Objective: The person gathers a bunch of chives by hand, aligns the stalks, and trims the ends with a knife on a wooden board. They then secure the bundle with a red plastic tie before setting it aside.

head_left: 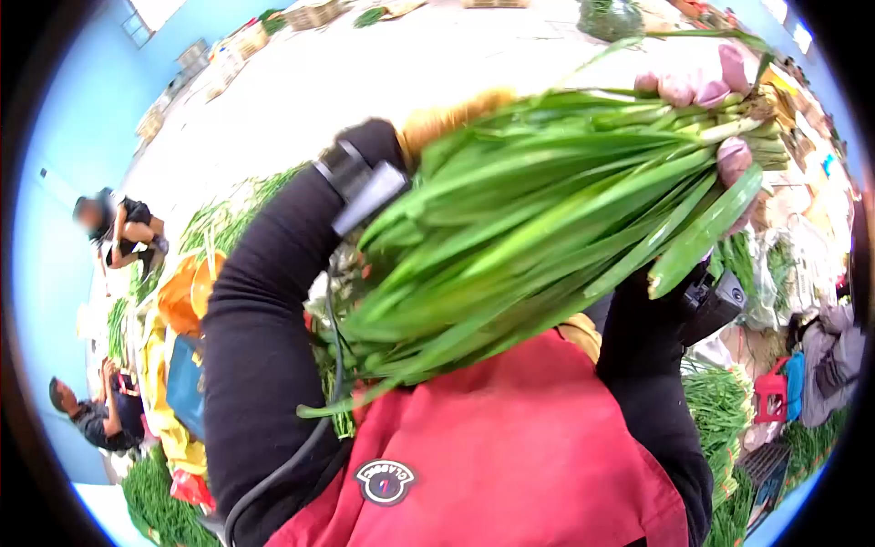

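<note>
A large bunch of garlic chives (538, 219), with long flat green leaves and pale cut stem ends, is held up across my chest. Near the stem ends, my right hand (736, 169), in a pinkish-purple glove, is closed round the bunch, the fingertips showing over its upper edge. My left hand (456, 118) wears a fuzzy orange-yellow glove and is at the far side of the leaves. The leaves hide its fingers. The leaf tips hang toward my red apron (510, 447).
Two people crouch or sit at the left, one farther back (128, 228) and one nearer (100, 406). More greens (715, 410) are piled at my right, near a red plastic stool (771, 392). Orange and yellow bags (178, 296) lie at my left. Crates (314, 14) stand far back.
</note>
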A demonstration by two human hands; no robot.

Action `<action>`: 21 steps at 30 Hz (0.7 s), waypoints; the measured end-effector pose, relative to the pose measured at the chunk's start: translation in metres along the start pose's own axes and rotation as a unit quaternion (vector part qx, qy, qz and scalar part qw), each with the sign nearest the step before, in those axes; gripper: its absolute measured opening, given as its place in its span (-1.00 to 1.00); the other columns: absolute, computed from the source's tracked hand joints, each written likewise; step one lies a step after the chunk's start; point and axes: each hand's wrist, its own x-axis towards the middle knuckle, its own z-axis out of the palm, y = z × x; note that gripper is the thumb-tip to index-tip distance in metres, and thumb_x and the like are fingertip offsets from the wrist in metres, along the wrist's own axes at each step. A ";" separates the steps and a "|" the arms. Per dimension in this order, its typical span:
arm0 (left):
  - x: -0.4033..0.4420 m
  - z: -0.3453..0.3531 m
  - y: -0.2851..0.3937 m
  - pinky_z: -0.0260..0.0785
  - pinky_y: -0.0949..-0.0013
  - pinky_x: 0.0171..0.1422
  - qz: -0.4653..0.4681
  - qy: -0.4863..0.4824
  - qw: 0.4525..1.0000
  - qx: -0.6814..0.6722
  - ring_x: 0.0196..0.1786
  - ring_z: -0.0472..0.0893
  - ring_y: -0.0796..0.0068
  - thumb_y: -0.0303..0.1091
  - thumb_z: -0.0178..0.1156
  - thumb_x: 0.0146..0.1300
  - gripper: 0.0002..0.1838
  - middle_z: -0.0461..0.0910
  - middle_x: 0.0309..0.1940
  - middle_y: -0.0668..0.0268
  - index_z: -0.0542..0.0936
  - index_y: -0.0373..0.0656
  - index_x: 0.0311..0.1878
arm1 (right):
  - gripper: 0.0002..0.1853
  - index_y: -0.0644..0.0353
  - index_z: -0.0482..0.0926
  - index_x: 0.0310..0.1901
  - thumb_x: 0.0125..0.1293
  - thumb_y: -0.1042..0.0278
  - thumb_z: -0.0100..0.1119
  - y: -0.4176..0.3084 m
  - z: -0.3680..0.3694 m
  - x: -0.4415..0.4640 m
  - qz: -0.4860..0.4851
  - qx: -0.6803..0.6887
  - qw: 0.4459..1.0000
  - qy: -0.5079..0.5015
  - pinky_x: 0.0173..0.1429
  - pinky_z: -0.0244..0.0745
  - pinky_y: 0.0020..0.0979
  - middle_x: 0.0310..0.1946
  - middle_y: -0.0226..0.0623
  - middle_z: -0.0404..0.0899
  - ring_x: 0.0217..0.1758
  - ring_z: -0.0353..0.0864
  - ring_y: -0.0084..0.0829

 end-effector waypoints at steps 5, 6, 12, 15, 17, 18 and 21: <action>-0.095 0.017 -0.102 0.34 0.39 0.27 -0.032 -0.057 0.983 -0.169 0.18 0.47 0.54 0.14 0.11 0.38 -0.34 0.48 0.24 0.31 0.37 -0.09 0.39 | -0.44 0.34 0.32 0.24 0.17 0.42 0.11 0.028 -0.048 -0.057 0.123 0.009 0.983 0.138 0.34 0.34 -0.02 -0.08 -0.14 0.49 0.06 0.49 -0.17; -0.104 0.026 -0.087 0.33 0.40 0.29 -0.034 -0.076 0.976 -0.200 0.20 0.46 0.54 0.13 0.12 0.38 -0.33 0.46 0.27 0.31 0.34 -0.09 0.41 | -0.40 0.34 0.30 0.27 0.16 0.41 0.13 0.033 -0.062 -0.068 0.133 -0.023 0.977 0.167 0.34 0.35 -0.02 -0.11 -0.16 0.48 0.04 0.50 -0.17; -0.149 0.054 -0.066 0.33 0.28 0.30 -0.185 -0.015 0.911 -0.368 0.22 0.47 0.39 0.31 0.17 0.21 -0.15 0.43 0.28 0.24 0.34 -0.13 0.39 | -0.43 0.42 0.38 0.21 0.08 0.60 0.09 0.050 -0.096 -0.113 0.180 -0.065 0.921 0.339 0.22 0.50 -0.14 -0.12 -0.18 0.54 -0.03 0.56 -0.25; -0.160 0.053 -0.056 0.14 0.26 0.49 -0.266 -0.111 0.898 -0.331 0.40 0.33 0.35 0.22 0.32 0.13 0.00 0.24 0.45 0.20 0.17 -0.15 0.49 | -0.52 0.34 0.40 0.22 0.21 0.58 0.04 0.057 -0.109 -0.120 0.172 -0.132 0.893 0.395 0.23 0.52 -0.09 -0.02 -0.15 0.55 0.01 0.59 -0.21; -0.152 0.065 -0.057 0.18 0.30 0.44 -0.269 -0.122 0.914 -0.277 0.34 0.37 0.43 -0.21 0.51 0.01 -0.04 0.39 0.33 0.27 0.23 -0.12 0.47 | -0.55 0.41 0.46 0.13 0.15 0.72 0.00 0.063 -0.109 -0.117 0.156 -0.111 0.872 0.451 0.08 0.60 -0.26 -0.18 -0.18 0.56 -0.15 0.61 -0.29; -0.152 0.070 -0.057 0.22 0.33 0.40 -0.294 -0.107 0.918 -0.246 0.29 0.39 0.48 -0.29 0.52 -0.01 -0.07 0.43 0.29 0.31 0.27 -0.11 0.45 | -0.56 0.40 0.47 0.11 0.14 0.73 0.01 0.065 -0.111 -0.118 0.158 -0.125 0.879 0.431 0.06 0.60 -0.27 -0.17 -0.17 0.57 -0.15 0.61 -0.30; -0.158 0.084 -0.072 0.32 0.42 0.26 -0.317 -0.057 0.920 -0.226 0.18 0.43 0.62 -0.42 0.53 -0.04 -0.13 0.49 0.20 0.43 0.35 -0.08 0.39 | -0.60 0.35 0.50 0.05 0.14 0.74 0.00 0.073 -0.102 -0.112 0.144 -0.163 0.882 0.418 0.02 0.62 -0.27 -0.13 -0.19 0.58 -0.13 0.62 -0.32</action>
